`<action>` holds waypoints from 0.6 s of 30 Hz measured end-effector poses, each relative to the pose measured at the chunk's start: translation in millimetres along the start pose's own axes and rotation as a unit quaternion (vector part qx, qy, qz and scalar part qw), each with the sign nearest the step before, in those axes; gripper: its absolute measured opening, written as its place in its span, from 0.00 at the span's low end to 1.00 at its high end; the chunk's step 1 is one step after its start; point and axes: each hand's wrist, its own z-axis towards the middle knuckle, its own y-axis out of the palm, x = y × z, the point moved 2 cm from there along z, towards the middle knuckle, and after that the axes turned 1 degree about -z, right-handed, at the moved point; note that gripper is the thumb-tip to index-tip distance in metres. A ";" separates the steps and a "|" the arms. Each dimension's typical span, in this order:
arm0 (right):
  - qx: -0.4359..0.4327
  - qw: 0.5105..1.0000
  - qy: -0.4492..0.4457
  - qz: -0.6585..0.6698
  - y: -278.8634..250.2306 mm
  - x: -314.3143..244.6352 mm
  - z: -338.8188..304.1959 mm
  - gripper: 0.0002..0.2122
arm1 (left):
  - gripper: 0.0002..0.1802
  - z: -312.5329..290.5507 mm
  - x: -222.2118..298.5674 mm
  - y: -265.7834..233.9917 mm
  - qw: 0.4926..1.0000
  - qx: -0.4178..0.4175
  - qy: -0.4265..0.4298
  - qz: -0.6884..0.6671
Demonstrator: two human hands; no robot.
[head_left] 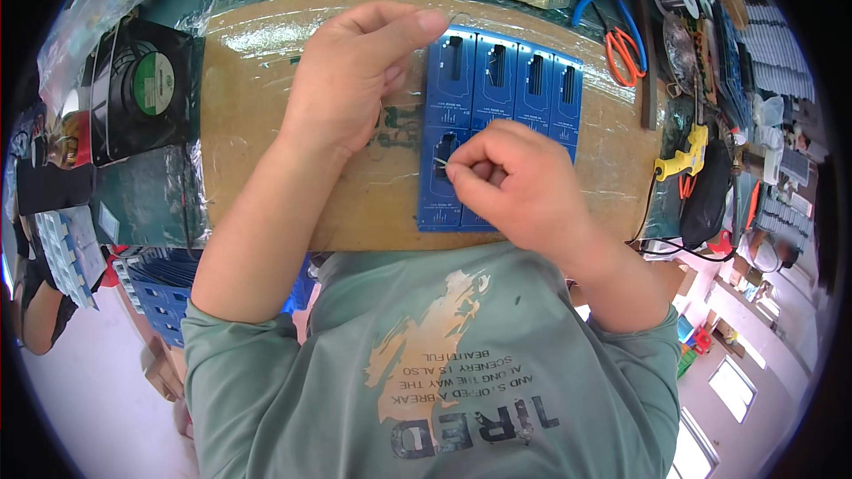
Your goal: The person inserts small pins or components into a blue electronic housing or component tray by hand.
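Right hand (524,182) is pinching a pale sliver (440,160), seemingly positioning it at the blue panel (495,105); alignment is needing steadiness. Left hand (355,71) is hovering, its grip impossible to tell.

Printed on the shirt (435,350) below the right grip (519,182): dark upside-down words (479,427); on the blue panel (486,106) under it, white characters (441,207); on the leftward fan (115,93), a label (153,82).

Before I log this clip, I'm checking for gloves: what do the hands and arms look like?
The left hand and right hand wear no gloves. The forearms are bare too, no watch or bracelet visible. Grey-green sleeves end near the elbows.
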 end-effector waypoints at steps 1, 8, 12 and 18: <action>-0.001 1.000 -0.007 -0.010 3.7 0.6 -2.8 0.04 | 0.13 -0.1 0.1 1.3 1.000 -0.009 -0.002 -0.003; -0.001 0.997 -0.034 -0.068 7.3 -1.9 -1.6 0.04 | 0.14 -0.4 -0.2 1.5 1.000 -0.024 0.001 0.000; -0.020 0.992 -0.052 -0.111 5.1 -3.9 2.6 0.04 | 0.13 0.3 -1.4 0.4 1.000 -0.031 0.001 0.005; -0.043 0.991 -0.029 -0.127 3.8 -7.9 7.3 0.05 | 0.13 0.2 -0.4 0.1 0.999 -0.034 0.003 -0.005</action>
